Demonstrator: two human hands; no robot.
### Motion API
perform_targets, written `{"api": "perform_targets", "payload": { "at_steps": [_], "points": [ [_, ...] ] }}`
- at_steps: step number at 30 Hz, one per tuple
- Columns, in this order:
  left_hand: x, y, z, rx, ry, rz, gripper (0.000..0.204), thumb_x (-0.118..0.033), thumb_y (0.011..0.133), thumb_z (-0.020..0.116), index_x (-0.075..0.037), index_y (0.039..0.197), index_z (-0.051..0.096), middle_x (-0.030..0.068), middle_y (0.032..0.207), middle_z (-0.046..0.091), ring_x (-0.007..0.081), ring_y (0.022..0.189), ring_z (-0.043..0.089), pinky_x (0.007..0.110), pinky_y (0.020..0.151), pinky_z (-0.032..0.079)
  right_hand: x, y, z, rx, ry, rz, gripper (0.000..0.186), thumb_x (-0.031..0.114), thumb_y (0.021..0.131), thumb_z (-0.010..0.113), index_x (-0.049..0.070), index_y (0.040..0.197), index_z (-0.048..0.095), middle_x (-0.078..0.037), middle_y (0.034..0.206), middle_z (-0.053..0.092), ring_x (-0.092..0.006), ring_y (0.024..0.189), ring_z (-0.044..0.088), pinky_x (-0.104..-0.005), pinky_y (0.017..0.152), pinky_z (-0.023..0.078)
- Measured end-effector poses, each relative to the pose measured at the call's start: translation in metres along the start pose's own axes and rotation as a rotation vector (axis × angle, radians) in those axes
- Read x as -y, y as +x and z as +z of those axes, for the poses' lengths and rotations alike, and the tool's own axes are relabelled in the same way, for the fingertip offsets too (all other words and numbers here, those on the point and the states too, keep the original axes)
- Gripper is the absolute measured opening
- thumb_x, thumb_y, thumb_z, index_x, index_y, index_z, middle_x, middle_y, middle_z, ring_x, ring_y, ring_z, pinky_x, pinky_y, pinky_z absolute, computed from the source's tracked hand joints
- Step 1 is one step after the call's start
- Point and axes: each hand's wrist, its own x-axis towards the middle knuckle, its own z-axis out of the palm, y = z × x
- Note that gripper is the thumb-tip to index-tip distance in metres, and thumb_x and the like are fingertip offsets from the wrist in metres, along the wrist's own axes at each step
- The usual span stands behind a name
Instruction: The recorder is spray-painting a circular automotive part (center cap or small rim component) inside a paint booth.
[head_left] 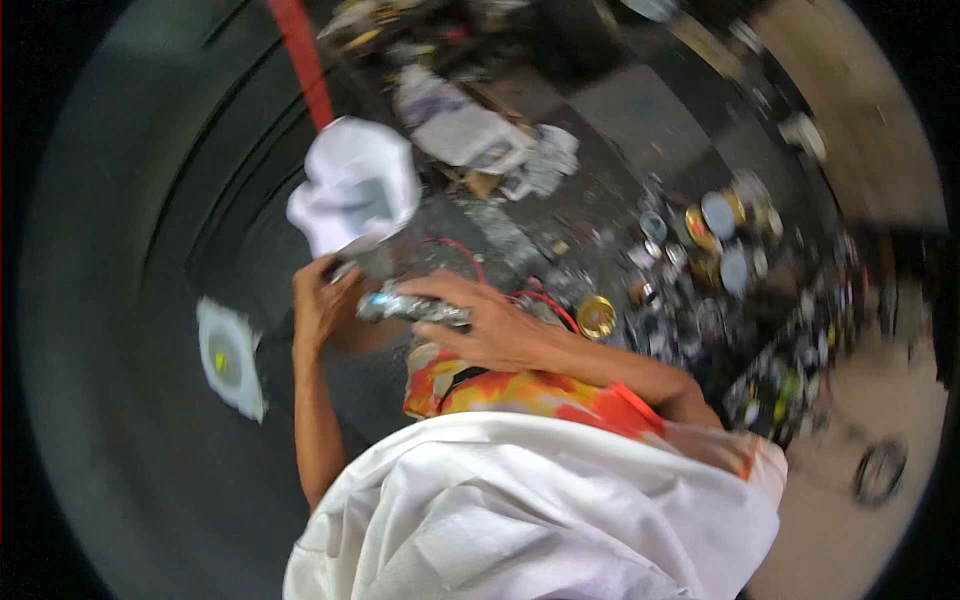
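Note:
My right hand (490,325) is wrapped around a silvery metal tool (415,308) that looks like a spray gun; motion blur hides its details. A red hose (545,300) curves beside this hand. My left hand (325,298) has its fingers bent near a grey, cup-like metal part (378,262); what they grip, if anything, is not clear. Just beyond that part is a crumpled white piece (352,180), paper or cloth, with a greyish middle. Whether the two are joined cannot be told.
A large dark curved panel (120,300) fills the left, carrying a taped pale patch (228,358) with a yellow spot. A red strip (303,65) crosses its top. Cans (718,215) and a gold lid (597,317) litter the floor at right. Crumpled paper (465,130) lies farther off.

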Motion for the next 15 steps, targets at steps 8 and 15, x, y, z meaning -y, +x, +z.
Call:
{"api": "perform_targets", "payload": {
  "at_steps": [8,15],
  "points": [
    [0.224,-0.156,-0.146,-0.386,-0.619,-0.256,0.032,-0.030,0.097,0.063,0.000,0.095,0.072,-0.0040,0.079,0.061,0.0056,0.073,0.050,0.024,0.067,0.043,0.023,0.050,0.247,0.063,-0.071,0.053,0.044,0.004,0.088,0.067,0.005,0.130,0.054,-0.016,0.118,0.062,-0.0256,0.104,0.063,-0.0348,0.090,0.049],
    [0.416,-0.273,-0.264,-1.003,-0.970,-0.554,0.037,-0.034,0.097,0.062,0.002,0.101,0.070,0.0042,0.089,0.067,0.0091,0.078,0.060,0.023,0.068,0.049,0.017,0.096,0.449,0.177,-0.176,-0.078,0.042,0.003,0.089,0.068,0.003,0.128,0.053,-0.012,0.110,0.063,-0.0187,0.097,0.062,-0.0308,0.085,0.049]
  ]
}}
